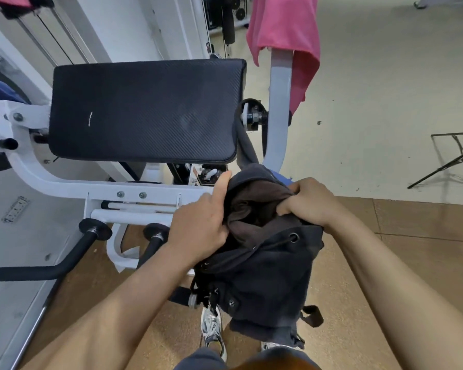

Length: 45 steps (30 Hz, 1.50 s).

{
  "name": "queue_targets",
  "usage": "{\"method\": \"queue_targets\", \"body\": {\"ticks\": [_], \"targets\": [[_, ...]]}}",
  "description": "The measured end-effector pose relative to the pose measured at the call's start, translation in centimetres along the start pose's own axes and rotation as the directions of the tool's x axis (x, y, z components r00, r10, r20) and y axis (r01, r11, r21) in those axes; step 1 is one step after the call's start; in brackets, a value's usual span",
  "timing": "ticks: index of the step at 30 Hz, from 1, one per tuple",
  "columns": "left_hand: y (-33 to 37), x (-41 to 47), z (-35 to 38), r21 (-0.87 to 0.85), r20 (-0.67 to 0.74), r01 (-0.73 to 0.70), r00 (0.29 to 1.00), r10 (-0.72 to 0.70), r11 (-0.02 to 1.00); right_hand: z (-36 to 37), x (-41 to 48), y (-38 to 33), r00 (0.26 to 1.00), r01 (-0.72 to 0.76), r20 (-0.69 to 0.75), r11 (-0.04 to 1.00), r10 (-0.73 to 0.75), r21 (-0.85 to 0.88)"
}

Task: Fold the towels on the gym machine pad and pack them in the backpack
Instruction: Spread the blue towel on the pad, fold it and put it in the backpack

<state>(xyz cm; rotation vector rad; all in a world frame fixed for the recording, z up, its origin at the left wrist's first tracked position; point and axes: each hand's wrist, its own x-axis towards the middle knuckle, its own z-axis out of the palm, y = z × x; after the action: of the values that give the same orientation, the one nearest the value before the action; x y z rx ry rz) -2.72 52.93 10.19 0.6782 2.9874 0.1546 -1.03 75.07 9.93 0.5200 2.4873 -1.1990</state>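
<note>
A dark backpack (262, 276) is held open in the lower centre of the frame. Its left rim is clasped by the left hand (198, 225), whose grip is closed on the fabric with the index finger stretched out along the edge. The right rim is bunched in the right hand (310, 204), its grip curled tight into a fist. A brown towel (254, 209) is seen crumpled in the mouth between the two grips (partly inside, partly above the rim). A pink towel (284, 28) is draped over the machine's upright at the upper right, beside the black pad (145, 110).
</note>
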Motion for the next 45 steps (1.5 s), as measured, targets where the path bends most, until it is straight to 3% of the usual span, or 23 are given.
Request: {"method": "queue_targets", "body": {"ticks": [3, 5, 8, 10, 13, 15, 16, 18, 20, 22, 24, 25, 27, 28, 31, 34, 36, 38, 40, 41, 43, 45], "targets": [[-0.3, 1.3, -0.9, -0.382, 0.106, 0.181, 0.983, -0.152, 0.906, -0.2, 0.4, 0.4, 0.996, 0.0, 0.089, 1.0, 0.0, 0.003], [-0.1, 2.0, -1.5, -0.556, 0.154, 0.282, 0.959, -0.237, 0.782, -0.9, -0.3, 0.4, 0.998, 0.04, 0.06, 0.979, -0.029, -0.201], [0.6, 2.8, -1.9, -0.703, 0.192, 0.363, 0.925, -0.329, 0.612, -0.7, -3.6, -1.6, 0.974, 0.053, -0.164, 0.862, -0.155, -0.504], [1.5, 2.9, -1.9, -0.75, 0.245, 0.395, 0.911, -0.333, 0.53, 2.1, -5.5, -3.3, 0.88, 0.097, -0.304, 0.767, -0.363, -0.635], [2.3, 2.7, -2.4, -0.827, 0.308, 0.416, 0.898, -0.314, 0.378, 7.3, -4.4, -3.9, 0.8, 0.089, -0.383, 0.723, -0.461, -0.685], [1.7, 2.0, -3.3, -0.854, 0.37, 0.436, 0.893, -0.258, 0.283, 7.3, -2.0, -2.7, 0.842, 0.001, -0.424, 0.788, -0.332, -0.616], [1.2, 1.5, -3.7, -0.846, 0.402, 0.446, 0.893, -0.2, 0.291, 6.4, -0.9, -1.7, 0.867, -0.046, -0.434, 0.828, -0.245, -0.559], [0.5, 0.2, -4.2, -0.787, 0.461, 0.447, 0.884, -0.076, 0.425, 3.9, 1.1, 0.4, 0.871, -0.133, -0.475, 0.872, -0.124, -0.471], [0.4, -0.5, -4.4, -0.756, 0.466, 0.42, 0.884, -0.037, 0.502, 2.4, 2.4, 1.7, 0.899, -0.098, -0.418, 0.872, -0.129, -0.48], [0.0, 0.0, -3.9, -0.785, 0.4, 0.397, 0.911, -0.1, 0.476, 1.0, 1.4, 1.2, 0.959, 0.043, -0.236, 0.907, -0.155, -0.418], [-0.5, 1.0, -3.6, -0.823, 0.366, 0.421, 0.906, -0.212, 0.382, -0.6, -0.5, -0.1, 0.959, 0.185, -0.173, 0.956, -0.226, -0.227], [-0.6, 1.2, -3.5, -0.84, 0.378, 0.447, 0.889, -0.259, 0.306, -1.1, -1.7, -0.8, 0.914, 0.299, -0.255, 0.949, -0.315, -0.098], [-0.4, 1.6, -3.3, -0.866, 0.421, 0.477, 0.857, -0.297, 0.151, -0.8, -4.2, -2.2, 0.773, 0.535, -0.462, 0.838, -0.435, 0.106], [0.0, 1.7, -3.3, -0.872, 0.442, 0.483, 0.848, -0.293, 0.082, 0.3, -5.1, -2.8, 0.748, 0.588, -0.477, 0.794, -0.462, 0.153], [0.6, 2.1, -3.7, -0.86, 0.506, 0.499, 0.811, -0.292, -0.105, 5.0, -6.1, -2.9, 0.761, 0.624, -0.357, 0.762, -0.542, 0.172], [0.0, 2.0, -4.1, -0.819, 0.57, 0.512, 0.778, -0.265, -0.261, 6.4, -5.1, -2.3, 0.877, 0.471, -0.329, 0.757, -0.349, 0.452], [-0.2, 1.8, -4.1, -0.819, 0.57, 0.513, 0.779, -0.261, -0.256, 5.7, -4.5, -2.3, 0.94, 0.339, -0.224, 0.67, -0.256, 0.66], [-0.4, 1.5, -4.0, -0.825, 0.564, 0.522, 0.784, -0.26, -0.214, 4.9, -3.7, -2.0, 0.954, 0.284, -0.136, 0.669, -0.266, 0.687], [-0.3, 1.5, -3.9, -0.84, 0.543, 0.518, 0.795, -0.27, -0.164, 4.7, -2.6, -1.9, 0.963, 0.268, -0.109, 0.814, -0.248, 0.516], [0.0, 1.5, -3.9, -0.851, 0.524, 0.508, 0.805, -0.278, -0.135, 5.0, -1.9, -1.8, 0.962, 0.27, -0.147, 0.899, -0.232, 0.346], [0.8, 1.5, -3.8, -0.87, 0.486, 0.486, 0.822, -0.297, -0.081, 6.0, -0.9, -1.9, 0.927, 0.274, -0.287, 0.959, -0.242, 0.076], [1.7, 1.4, -3.6, -0.881, 0.459, 0.473, 0.836, -0.3, -0.03, 7.6, -0.7, -2.7, 0.886, 0.272, -0.422, 0.952, -0.191, 0.14]]}}
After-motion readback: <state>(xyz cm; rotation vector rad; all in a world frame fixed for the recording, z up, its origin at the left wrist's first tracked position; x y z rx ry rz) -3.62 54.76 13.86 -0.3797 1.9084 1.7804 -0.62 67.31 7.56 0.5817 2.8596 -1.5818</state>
